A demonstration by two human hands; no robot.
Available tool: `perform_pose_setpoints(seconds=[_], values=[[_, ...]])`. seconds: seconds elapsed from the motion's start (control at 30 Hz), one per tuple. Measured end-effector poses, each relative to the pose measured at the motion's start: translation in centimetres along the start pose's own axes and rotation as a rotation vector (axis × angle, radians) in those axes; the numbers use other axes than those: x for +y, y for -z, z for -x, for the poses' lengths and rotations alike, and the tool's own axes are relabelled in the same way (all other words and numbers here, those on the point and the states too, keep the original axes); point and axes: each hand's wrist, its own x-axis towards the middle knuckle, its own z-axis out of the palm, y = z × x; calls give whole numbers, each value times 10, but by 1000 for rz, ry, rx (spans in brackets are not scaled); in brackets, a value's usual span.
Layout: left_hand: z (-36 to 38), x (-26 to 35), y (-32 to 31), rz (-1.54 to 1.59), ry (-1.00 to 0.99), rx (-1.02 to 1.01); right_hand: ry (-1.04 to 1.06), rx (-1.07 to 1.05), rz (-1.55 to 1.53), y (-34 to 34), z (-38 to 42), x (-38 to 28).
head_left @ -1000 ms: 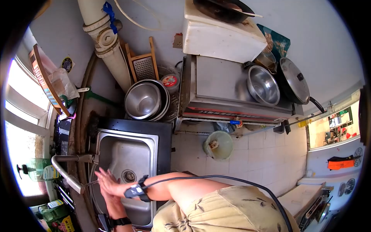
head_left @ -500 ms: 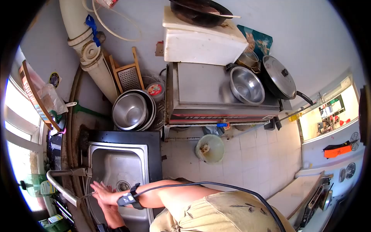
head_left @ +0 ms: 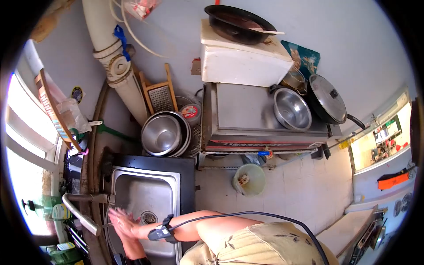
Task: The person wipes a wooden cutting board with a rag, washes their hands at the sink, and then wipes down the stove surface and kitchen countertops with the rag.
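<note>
Two bare hands together over the rectangular stainless steel sink (head_left: 148, 194), beside the curved metal tap (head_left: 79, 212). Right hand (head_left: 123, 221) flat, fingers spread, gripping nothing, lying across the left hand (head_left: 128, 247); left fingers hidden, grip impossible to tell. Probably wet and slippery. Forearms angled down into the basin.

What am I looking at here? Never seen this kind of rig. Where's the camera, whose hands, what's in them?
No machine: one fisheye camera on a person's head, looking down, so the room looks bent. The person's right hand, with a tracker strap and cable at the wrist, meets the left hand over the steel sink, below the tap. They appear to hold nothing. Behind the sink are stacked steel bowls; on the steel counter sit another bowl and a lidded wok. A bucket stands on the floor.
</note>
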Motion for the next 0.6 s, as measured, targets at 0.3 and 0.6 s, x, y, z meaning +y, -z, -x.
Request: perform_pose_setpoints(seconds=[0.3,0.6], values=[[-16,5,43,289,-237,-19,356,-252,-114,-22,12,-1],[3,-28,5,121,-244,34,72,-296,-32,11,-30,-3]])
